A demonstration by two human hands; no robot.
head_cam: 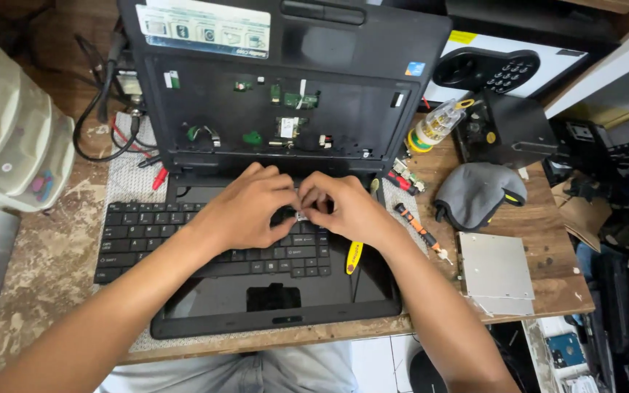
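Two hands meet over a loose keyboard (183, 236) lying on the laptop's screen (307, 291): the left hand (245, 207) and right hand (347, 207) pinch a small pale connector (302, 215) between fingertips. Beside them lie a yellow pry tool (354, 256), an orange screwdriver (418, 229) and a grey cloth (475, 193).

**Both hands meet fingertip to fingertip**

Your bare left hand (245, 206) reaches in from the lower left, forearm stretched long across the frame, knuckles up and fingers curled downward. Your bare right hand (345, 207) comes in from the lower right, wrist bent inward. The fingertips of both hands press together at the centre in a tight pinching grip, thumbs tucked under, the hands touching.
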